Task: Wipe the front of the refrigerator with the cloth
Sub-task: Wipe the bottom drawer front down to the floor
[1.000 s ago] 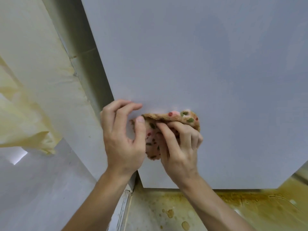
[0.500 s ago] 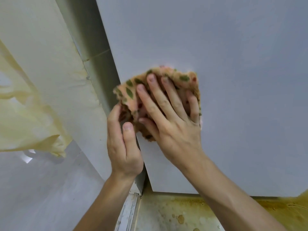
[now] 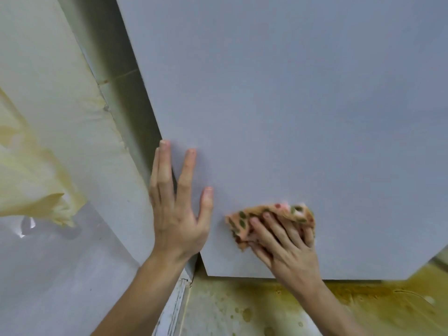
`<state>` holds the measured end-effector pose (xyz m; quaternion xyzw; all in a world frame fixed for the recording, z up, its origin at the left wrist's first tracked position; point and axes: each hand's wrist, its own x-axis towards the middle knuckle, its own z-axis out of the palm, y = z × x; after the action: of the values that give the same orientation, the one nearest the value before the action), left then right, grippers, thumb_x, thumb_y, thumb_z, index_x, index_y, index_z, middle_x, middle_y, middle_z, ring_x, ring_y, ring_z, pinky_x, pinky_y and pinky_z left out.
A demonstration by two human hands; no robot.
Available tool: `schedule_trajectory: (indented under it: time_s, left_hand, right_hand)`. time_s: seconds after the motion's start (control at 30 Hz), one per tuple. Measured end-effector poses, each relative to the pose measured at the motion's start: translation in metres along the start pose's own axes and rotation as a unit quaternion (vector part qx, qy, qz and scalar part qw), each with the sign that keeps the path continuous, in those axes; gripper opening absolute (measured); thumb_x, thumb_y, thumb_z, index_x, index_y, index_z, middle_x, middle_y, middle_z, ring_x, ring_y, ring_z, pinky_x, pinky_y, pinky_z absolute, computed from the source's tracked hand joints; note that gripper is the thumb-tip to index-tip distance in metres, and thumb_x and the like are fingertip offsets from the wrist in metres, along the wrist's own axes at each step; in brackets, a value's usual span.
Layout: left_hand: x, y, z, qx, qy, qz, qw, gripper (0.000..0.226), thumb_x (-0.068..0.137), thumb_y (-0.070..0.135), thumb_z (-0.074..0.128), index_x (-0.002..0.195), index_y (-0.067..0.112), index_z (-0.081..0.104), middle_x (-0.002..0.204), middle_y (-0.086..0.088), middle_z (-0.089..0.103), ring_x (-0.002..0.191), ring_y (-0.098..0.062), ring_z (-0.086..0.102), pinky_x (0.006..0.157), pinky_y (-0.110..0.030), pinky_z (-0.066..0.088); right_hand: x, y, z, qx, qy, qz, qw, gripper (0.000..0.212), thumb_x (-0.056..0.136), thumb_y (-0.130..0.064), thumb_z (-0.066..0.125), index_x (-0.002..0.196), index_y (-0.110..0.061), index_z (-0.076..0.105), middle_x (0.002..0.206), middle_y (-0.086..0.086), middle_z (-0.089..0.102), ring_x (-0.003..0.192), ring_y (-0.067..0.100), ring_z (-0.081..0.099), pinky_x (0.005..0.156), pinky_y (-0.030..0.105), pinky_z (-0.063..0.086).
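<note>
Nearest, the left forearm & right forearm are showing at the btm of the view, both bare. The left hand is lying flat on the fridge door right at its left edge. Its fingers are straight & spread, thumb out to the side, holding nothing. The outer fingers are sitting along the edge itself.

The right hand is pressing the cloth against the door, fingers stretched fairly straight over it, not wrapped round it. Its thumb is hiding under the hand, so can't tell what it's doing. The cloth is bunching up under & past the fingertips: peach-coloured w/ green & red spots. It's sitting low on the door, near the btm edge, just right of the left thumb but not touching it.

The door is showing as a plain pale grey sheet filling most of the view. Left of it a dark narrow gap is running up btwn the door's side & a pale wall, w/ yellowish staining along the wall's edge. A crumpled yellowish sheet (paper or plastic, can't tell) is hanging at far left.

Below the door the floor is showing yellow-brown stains & spots, esp. at right. A white strip is running along its left side by the left forearm.
</note>
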<state>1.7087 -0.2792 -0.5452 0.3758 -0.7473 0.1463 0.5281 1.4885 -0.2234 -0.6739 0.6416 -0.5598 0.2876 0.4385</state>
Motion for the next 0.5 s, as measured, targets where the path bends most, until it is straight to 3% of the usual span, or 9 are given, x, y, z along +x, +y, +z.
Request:
schedule_trajectory:
  time_s: [0.13, 0.33, 0.5]
  left_hand:
    - [-0.006, 0.01, 0.014, 0.065, -0.005, 0.001, 0.998, 0.086, 0.098, 0.041, 0.067, 0.163, 0.007, 0.023, 0.172, -0.022, 0.009, 0.163, -0.037, 0.002, 0.13, -0.058, 0.013]
    - [0.001, 0.03, 0.029, 0.066, 0.02, 0.031, 0.997, 0.079, 0.09, 0.026, 0.063, 0.161, 0.014, 0.03, 0.168, -0.025, 0.014, 0.156, -0.053, 0.007, 0.128, -0.065, 0.013]
    - [0.003, 0.04, 0.033, 0.072, 0.034, 0.033, 0.996, 0.071, 0.092, 0.026, 0.055, 0.158, 0.01, 0.034, 0.167, -0.023, 0.018, 0.158, -0.046, 0.011, 0.128, -0.063, 0.013]
  right_hand:
    - [0.01, 0.036, -0.011, 0.025, 0.025, 0.011, 0.999, 0.077, 0.099, -0.056, 0.064, 0.164, -0.034, 0.028, 0.174, -0.009, 0.018, 0.159, 0.011, 0.019, 0.13, 0.043, 0.008]
    - [0.128, 0.069, -0.058, 0.045, 0.107, 0.154, 0.981, 0.078, 0.105, -0.065, 0.044, 0.167, -0.032, 0.01, 0.172, 0.004, 0.012, 0.161, 0.014, -0.003, 0.128, 0.045, -0.002]
    - [0.196, 0.075, -0.078, 0.015, 0.159, 0.187, 0.969, 0.069, 0.106, -0.064, 0.037, 0.165, -0.03, 0.023, 0.173, 0.007, 0.019, 0.161, 0.023, 0.012, 0.127, 0.05, 0.004]
